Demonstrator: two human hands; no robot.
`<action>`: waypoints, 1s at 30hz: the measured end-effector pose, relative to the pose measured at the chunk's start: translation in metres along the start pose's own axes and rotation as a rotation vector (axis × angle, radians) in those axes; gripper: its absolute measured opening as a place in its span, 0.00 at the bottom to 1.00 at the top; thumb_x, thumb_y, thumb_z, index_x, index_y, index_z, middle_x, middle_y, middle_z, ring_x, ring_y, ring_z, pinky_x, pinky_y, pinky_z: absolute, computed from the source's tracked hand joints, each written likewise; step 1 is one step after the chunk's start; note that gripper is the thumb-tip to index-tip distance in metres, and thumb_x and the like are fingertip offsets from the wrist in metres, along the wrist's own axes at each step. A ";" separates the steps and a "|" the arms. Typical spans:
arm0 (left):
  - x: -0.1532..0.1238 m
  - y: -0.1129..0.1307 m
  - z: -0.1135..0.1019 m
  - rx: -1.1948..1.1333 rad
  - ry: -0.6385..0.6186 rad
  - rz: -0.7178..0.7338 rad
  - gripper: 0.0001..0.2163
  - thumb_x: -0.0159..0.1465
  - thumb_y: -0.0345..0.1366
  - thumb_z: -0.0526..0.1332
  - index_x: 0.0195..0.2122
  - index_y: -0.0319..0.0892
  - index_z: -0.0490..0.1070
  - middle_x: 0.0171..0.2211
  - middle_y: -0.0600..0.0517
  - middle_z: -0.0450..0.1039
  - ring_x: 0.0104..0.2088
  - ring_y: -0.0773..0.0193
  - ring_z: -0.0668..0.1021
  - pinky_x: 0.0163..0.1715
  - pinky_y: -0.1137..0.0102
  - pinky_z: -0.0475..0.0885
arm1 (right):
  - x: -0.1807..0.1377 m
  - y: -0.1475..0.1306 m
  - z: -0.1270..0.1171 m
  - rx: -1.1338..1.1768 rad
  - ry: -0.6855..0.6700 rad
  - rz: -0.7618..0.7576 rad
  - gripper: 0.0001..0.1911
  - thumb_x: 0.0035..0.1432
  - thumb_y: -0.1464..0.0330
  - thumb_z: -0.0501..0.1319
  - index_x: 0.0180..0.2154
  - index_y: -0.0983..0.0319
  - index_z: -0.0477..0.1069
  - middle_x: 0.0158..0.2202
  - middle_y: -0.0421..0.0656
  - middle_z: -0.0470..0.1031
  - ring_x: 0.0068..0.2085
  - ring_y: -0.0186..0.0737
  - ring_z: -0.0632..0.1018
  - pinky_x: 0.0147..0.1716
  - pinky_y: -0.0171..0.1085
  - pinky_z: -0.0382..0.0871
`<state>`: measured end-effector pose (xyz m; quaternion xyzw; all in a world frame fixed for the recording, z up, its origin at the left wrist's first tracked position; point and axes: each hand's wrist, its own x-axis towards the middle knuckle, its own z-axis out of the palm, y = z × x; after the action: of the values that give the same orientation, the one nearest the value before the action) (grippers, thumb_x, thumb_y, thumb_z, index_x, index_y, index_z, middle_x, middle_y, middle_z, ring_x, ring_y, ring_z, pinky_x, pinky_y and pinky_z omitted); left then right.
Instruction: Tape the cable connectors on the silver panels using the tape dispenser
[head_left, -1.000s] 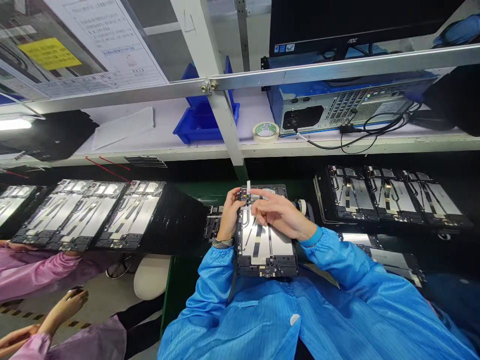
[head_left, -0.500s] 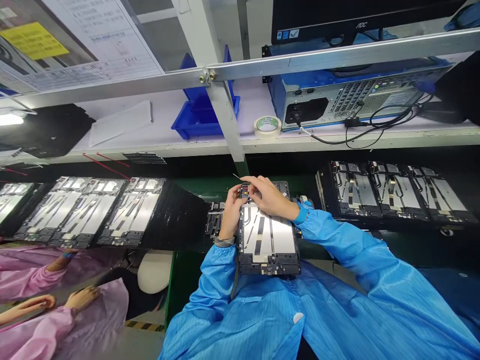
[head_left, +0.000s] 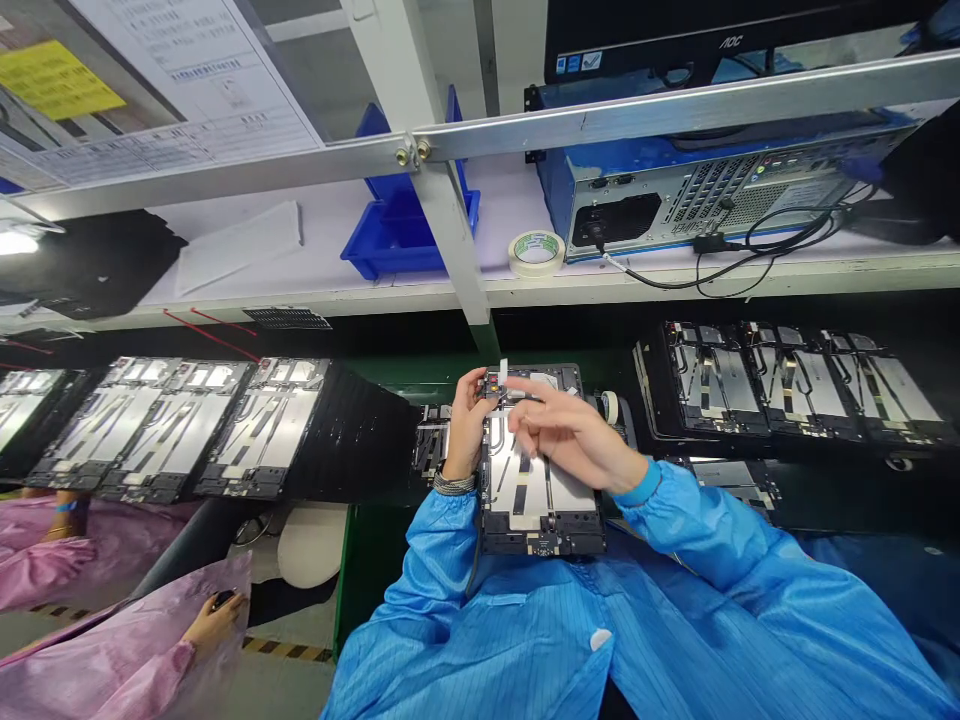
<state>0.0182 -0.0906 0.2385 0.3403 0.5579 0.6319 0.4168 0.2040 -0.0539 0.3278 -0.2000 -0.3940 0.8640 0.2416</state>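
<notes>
We keep the tablet chassis [head_left: 536,490] flat on the bench [head_left: 367,590], centred near us, and steady its far end with the left hand [head_left: 466,425]. Its fingers curl beside the upright white tab [head_left: 503,371]; we cannot tell whether they pinch it. The right hand [head_left: 574,435] is open above the far end, fingers loosely extended. The chassis shows a silver panel [head_left: 521,490] crossed by black strips.
</notes>
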 end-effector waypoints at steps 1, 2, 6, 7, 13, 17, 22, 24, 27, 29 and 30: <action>0.000 0.000 0.000 0.002 -0.002 0.016 0.24 0.61 0.30 0.64 0.59 0.48 0.71 0.62 0.48 0.74 0.64 0.54 0.75 0.65 0.61 0.68 | -0.004 0.004 0.003 0.113 -0.004 0.039 0.27 0.63 0.67 0.65 0.63 0.61 0.67 0.40 0.44 0.78 0.30 0.38 0.74 0.32 0.40 0.68; 0.000 0.001 0.001 0.000 -0.006 0.029 0.25 0.61 0.29 0.63 0.60 0.49 0.71 0.63 0.48 0.73 0.65 0.55 0.74 0.65 0.61 0.68 | -0.005 0.009 0.004 0.197 -0.009 0.070 0.27 0.62 0.67 0.65 0.62 0.62 0.67 0.40 0.44 0.79 0.30 0.38 0.75 0.31 0.39 0.68; 0.000 0.001 0.003 -0.015 -0.033 0.059 0.25 0.60 0.27 0.62 0.60 0.50 0.70 0.63 0.48 0.73 0.64 0.56 0.74 0.65 0.61 0.69 | -0.001 0.022 0.003 0.376 0.008 0.142 0.25 0.61 0.69 0.62 0.60 0.64 0.69 0.39 0.46 0.80 0.29 0.39 0.76 0.30 0.39 0.69; 0.000 0.001 0.003 -0.007 -0.032 0.072 0.24 0.60 0.27 0.62 0.59 0.49 0.71 0.62 0.48 0.74 0.63 0.56 0.75 0.64 0.61 0.69 | 0.001 0.024 0.002 0.401 0.020 0.151 0.24 0.62 0.69 0.61 0.59 0.64 0.69 0.39 0.46 0.80 0.29 0.39 0.76 0.30 0.39 0.69; 0.000 0.002 0.001 0.089 -0.025 0.096 0.16 0.61 0.28 0.62 0.50 0.47 0.75 0.58 0.49 0.75 0.62 0.55 0.75 0.65 0.60 0.68 | 0.003 0.031 -0.003 0.460 0.048 0.158 0.21 0.65 0.69 0.57 0.59 0.64 0.69 0.40 0.48 0.81 0.29 0.40 0.76 0.32 0.40 0.68; 0.000 0.002 0.000 0.114 -0.026 0.113 0.13 0.61 0.28 0.62 0.46 0.47 0.75 0.55 0.49 0.77 0.63 0.54 0.75 0.66 0.58 0.67 | 0.004 0.031 -0.004 0.473 0.057 0.164 0.21 0.67 0.68 0.55 0.59 0.64 0.70 0.40 0.48 0.81 0.29 0.40 0.76 0.32 0.40 0.68; 0.001 -0.001 -0.003 0.138 -0.028 0.125 0.11 0.62 0.29 0.63 0.45 0.47 0.75 0.54 0.49 0.77 0.64 0.53 0.74 0.68 0.57 0.66 | 0.007 0.029 -0.002 0.478 0.090 0.179 0.18 0.68 0.66 0.55 0.55 0.64 0.71 0.39 0.48 0.80 0.29 0.40 0.75 0.31 0.39 0.68; 0.001 -0.002 -0.004 0.133 -0.033 0.129 0.11 0.63 0.29 0.63 0.46 0.48 0.75 0.55 0.49 0.77 0.63 0.53 0.75 0.68 0.56 0.66 | 0.005 0.029 -0.001 0.453 0.087 0.175 0.18 0.67 0.65 0.56 0.55 0.64 0.71 0.39 0.47 0.80 0.29 0.39 0.74 0.31 0.39 0.68; 0.000 -0.003 -0.005 0.124 -0.044 0.129 0.13 0.63 0.28 0.63 0.48 0.48 0.76 0.55 0.49 0.77 0.62 0.54 0.76 0.67 0.57 0.67 | -0.002 0.025 -0.001 0.254 0.097 0.071 0.22 0.66 0.64 0.59 0.60 0.62 0.68 0.40 0.45 0.79 0.30 0.39 0.74 0.32 0.40 0.68; 0.000 -0.003 -0.005 0.124 -0.047 0.126 0.13 0.63 0.28 0.63 0.48 0.48 0.75 0.54 0.48 0.77 0.61 0.54 0.76 0.66 0.57 0.68 | -0.004 0.018 -0.004 -0.056 0.144 -0.105 0.27 0.66 0.65 0.62 0.64 0.58 0.64 0.43 0.45 0.80 0.33 0.40 0.76 0.35 0.41 0.70; 0.001 -0.003 -0.005 0.125 -0.048 0.126 0.14 0.63 0.28 0.63 0.49 0.48 0.75 0.54 0.48 0.77 0.61 0.54 0.77 0.66 0.57 0.69 | -0.002 0.015 -0.007 -0.253 0.175 -0.214 0.29 0.66 0.66 0.63 0.66 0.55 0.63 0.46 0.46 0.80 0.37 0.42 0.76 0.38 0.42 0.71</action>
<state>0.0141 -0.0921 0.2344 0.4152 0.5635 0.6125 0.3672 0.2057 -0.0598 0.3126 -0.2601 -0.4958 0.7564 0.3382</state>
